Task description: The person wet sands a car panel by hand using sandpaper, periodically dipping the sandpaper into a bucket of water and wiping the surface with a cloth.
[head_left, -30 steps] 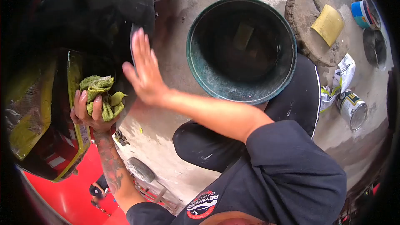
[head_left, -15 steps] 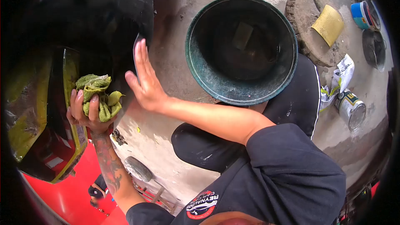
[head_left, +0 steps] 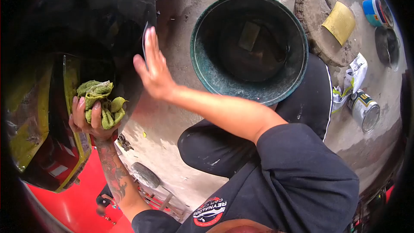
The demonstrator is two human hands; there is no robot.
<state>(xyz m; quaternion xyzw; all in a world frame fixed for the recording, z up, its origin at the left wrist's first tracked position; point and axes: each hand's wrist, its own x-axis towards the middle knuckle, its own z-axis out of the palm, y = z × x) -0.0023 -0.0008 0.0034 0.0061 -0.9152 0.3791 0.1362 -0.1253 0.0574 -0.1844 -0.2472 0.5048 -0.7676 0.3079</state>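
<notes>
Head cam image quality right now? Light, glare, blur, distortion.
Head view: strong fisheye bowing, black corners; black panel at left lost in shadow; tub dark inside; pale glare streak on red surface; right hand looks slightly soft; shirt logo readable.

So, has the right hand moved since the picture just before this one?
Yes. Judged against the green tub, the right hand has moved toward the top of the view, away from the person's body.
</notes>
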